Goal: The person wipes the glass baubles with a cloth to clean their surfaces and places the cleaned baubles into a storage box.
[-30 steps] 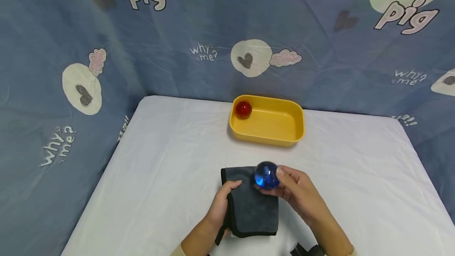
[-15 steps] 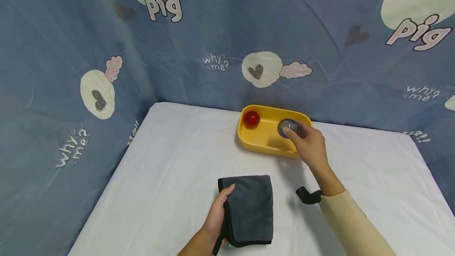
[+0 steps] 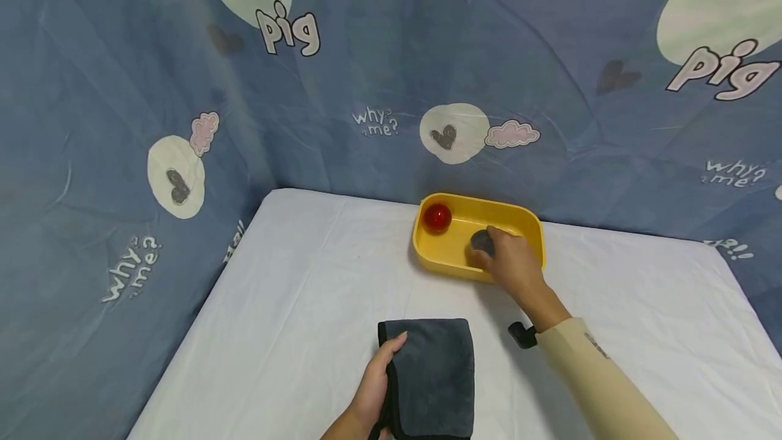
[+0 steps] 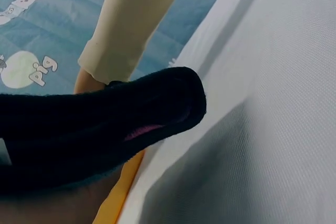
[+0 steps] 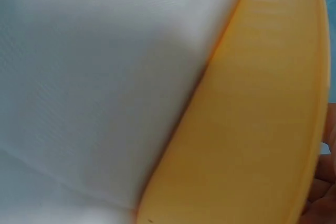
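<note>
My right hand (image 3: 516,267) reaches down into the yellow tray (image 3: 449,270) and holds a blue glass ball (image 3: 481,242), which looks dark from above and is partly covered by the fingers. A glossy red ball (image 3: 437,218) sits in the tray's left end. Nearer the front, my left hand (image 3: 374,386) grips the left edge of a folded grey cloth (image 3: 435,379) with black trim, thumb on top. The left wrist view shows the cloth's dark folded layers (image 4: 105,129) up close. In the right wrist view the tray's outer wall (image 5: 247,114) hides most of the hand.
The tray stands near the back of a white-covered table (image 3: 305,290). A blue printed curtain (image 3: 366,53) hangs behind and to the left. A black strap piece (image 3: 522,335) shows by the right sleeve (image 3: 601,372).
My right hand has carried the blue ball from above the cloth to the tray, then lower inside it. The left hand keeps its grip on the cloth. The head view has shifted slightly.
</note>
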Demonstrator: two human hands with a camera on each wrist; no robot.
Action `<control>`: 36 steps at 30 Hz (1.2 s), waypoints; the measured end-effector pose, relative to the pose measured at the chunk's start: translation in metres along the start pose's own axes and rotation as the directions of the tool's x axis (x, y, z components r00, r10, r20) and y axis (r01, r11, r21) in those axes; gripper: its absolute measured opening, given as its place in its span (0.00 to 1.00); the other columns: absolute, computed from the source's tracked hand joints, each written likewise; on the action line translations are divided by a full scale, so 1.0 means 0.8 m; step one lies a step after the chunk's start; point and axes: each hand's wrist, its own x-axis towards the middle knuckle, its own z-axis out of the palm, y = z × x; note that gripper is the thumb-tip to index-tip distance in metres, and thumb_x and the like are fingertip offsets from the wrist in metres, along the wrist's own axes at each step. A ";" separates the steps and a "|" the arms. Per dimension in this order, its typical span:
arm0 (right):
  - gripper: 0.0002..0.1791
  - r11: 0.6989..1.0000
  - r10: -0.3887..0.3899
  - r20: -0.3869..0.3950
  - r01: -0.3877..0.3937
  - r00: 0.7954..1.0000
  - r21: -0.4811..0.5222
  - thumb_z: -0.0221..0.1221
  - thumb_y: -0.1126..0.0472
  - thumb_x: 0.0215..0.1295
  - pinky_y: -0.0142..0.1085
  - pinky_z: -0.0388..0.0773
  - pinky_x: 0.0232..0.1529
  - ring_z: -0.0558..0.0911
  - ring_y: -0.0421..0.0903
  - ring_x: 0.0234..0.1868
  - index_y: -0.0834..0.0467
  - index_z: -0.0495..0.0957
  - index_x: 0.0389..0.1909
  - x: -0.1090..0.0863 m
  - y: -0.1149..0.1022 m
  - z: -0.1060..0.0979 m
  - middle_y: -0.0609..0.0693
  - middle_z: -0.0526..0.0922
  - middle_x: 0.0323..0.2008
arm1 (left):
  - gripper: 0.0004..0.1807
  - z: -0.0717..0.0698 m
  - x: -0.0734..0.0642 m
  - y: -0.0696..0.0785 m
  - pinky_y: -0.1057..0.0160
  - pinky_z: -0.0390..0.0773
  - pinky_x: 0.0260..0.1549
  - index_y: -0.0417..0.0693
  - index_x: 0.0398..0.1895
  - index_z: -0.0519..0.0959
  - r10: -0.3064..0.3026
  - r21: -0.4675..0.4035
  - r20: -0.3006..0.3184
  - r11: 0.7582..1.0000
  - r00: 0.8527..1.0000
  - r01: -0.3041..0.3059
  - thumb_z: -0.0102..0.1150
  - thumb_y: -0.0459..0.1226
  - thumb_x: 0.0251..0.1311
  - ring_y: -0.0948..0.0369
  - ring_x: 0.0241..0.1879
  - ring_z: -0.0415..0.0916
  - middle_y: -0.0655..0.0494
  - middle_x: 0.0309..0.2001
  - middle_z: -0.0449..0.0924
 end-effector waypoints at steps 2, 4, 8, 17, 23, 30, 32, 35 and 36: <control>0.36 1.000 0.011 0.015 -0.011 1.000 -0.009 0.68 0.54 0.70 0.61 0.72 0.64 0.78 0.70 0.61 0.73 0.71 0.69 0.002 -0.001 0.002 0.72 0.78 0.62 | 0.27 -0.002 0.001 0.001 0.69 0.72 0.58 0.57 0.51 0.81 0.013 0.013 0.005 1.000 1.000 -0.013 0.28 0.52 0.81 0.68 0.51 0.79 0.66 0.48 0.84; 0.36 1.000 0.020 0.028 -0.020 0.999 -0.015 0.67 0.54 0.70 0.61 0.73 0.64 0.79 0.70 0.60 0.72 0.70 0.70 0.003 -0.002 0.004 0.71 0.78 0.62 | 0.26 -0.003 0.001 0.002 0.70 0.71 0.58 0.59 0.49 0.81 0.022 0.028 0.004 0.999 1.000 -0.022 0.27 0.51 0.81 0.69 0.51 0.79 0.67 0.47 0.83; 0.36 1.000 0.029 0.050 -0.029 0.998 -0.005 0.68 0.54 0.70 0.61 0.73 0.63 0.78 0.69 0.61 0.70 0.70 0.71 0.006 -0.001 0.005 0.71 0.78 0.62 | 0.26 -0.005 0.002 0.003 0.70 0.70 0.58 0.60 0.48 0.81 0.030 0.044 0.008 0.999 1.000 -0.030 0.26 0.49 0.81 0.70 0.51 0.77 0.69 0.46 0.82; 0.39 0.998 0.052 0.087 -0.053 0.995 0.014 0.70 0.52 0.68 0.61 0.72 0.64 0.76 0.69 0.63 0.68 0.70 0.72 0.009 0.000 0.004 0.71 0.77 0.64 | 0.26 -0.006 0.003 0.003 0.70 0.71 0.57 0.60 0.49 0.81 0.011 0.022 0.002 1.000 1.000 -0.011 0.27 0.51 0.82 0.69 0.50 0.79 0.67 0.47 0.83; 0.41 0.997 0.044 0.088 -0.049 0.995 0.061 0.70 0.49 0.67 0.60 0.69 0.68 0.74 0.69 0.66 0.69 0.70 0.72 0.007 0.000 -0.001 0.70 0.77 0.64 | 0.26 -0.005 0.002 0.001 0.68 0.74 0.57 0.60 0.50 0.82 -0.010 -0.015 0.010 1.000 1.000 0.011 0.28 0.53 0.81 0.67 0.50 0.80 0.65 0.47 0.83; 0.43 0.997 0.029 0.072 -0.035 0.997 0.071 0.70 0.45 0.66 0.60 0.71 0.66 0.76 0.68 0.63 0.70 0.70 0.71 0.000 0.002 -0.005 0.69 0.83 0.55 | 0.27 -0.003 0.002 -0.001 0.66 0.76 0.57 0.60 0.48 0.82 -0.024 -0.056 0.046 0.998 0.999 0.027 0.29 0.54 0.81 0.66 0.50 0.81 0.65 0.47 0.85; 0.43 0.996 0.033 0.067 -0.038 0.997 0.076 0.69 0.44 0.68 0.60 0.71 0.66 0.76 0.68 0.64 0.70 0.70 0.72 -0.002 0.003 -0.005 0.69 0.81 0.58 | 0.27 -0.002 0.002 -0.002 0.66 0.75 0.57 0.60 0.49 0.82 -0.022 -0.056 0.044 0.998 0.999 0.024 0.29 0.54 0.81 0.66 0.51 0.81 0.65 0.48 0.84; 0.43 0.996 0.029 0.042 -0.033 0.999 0.087 0.66 0.41 0.69 0.61 0.70 0.66 0.75 0.69 0.65 0.69 0.69 0.72 -0.006 0.004 -0.005 0.69 0.76 0.65 | 0.26 -0.002 0.003 -0.002 0.66 0.74 0.58 0.58 0.51 0.81 -0.022 -0.058 0.035 0.998 0.999 0.024 0.29 0.54 0.81 0.66 0.52 0.80 0.64 0.49 0.84; 0.43 0.996 0.027 0.030 -0.029 0.999 0.088 0.65 0.41 0.70 0.61 0.70 0.66 0.75 0.69 0.65 0.69 0.70 0.72 -0.008 0.005 -0.005 0.69 0.76 0.65 | 0.26 -0.002 0.003 -0.002 0.66 0.74 0.58 0.58 0.51 0.81 -0.023 -0.059 0.030 0.998 0.999 0.025 0.29 0.54 0.81 0.66 0.51 0.80 0.64 0.49 0.84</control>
